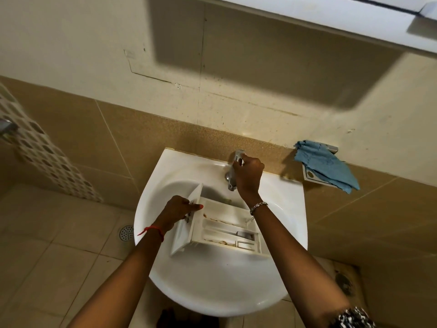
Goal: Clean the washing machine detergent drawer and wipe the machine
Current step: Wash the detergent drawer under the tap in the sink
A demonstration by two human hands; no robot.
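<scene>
Fingers of the right hand are curled round the top handle of the tap, which stands at the back rim of the sink. The wrist carries a metal bracelet.

The left hand grips the drawer at its front panel: the thumb lies across the panel's inner edge, and the remaining fingers are curled behind the panel, mostly hidden. A red thread is tied round this wrist.

The drawer is inside the sink basin, tilted, with its front panel to the left and its open compartments facing up. Its far end lies just below the tap spout. Brown residue shows along the compartment walls and floor.

A blue cloth lies crumpled on the tiled ledge to the right of the sink, well apart from both hands. It partly covers a white object beneath it.

A round drain sits in the floor to the left of the sink.
</scene>
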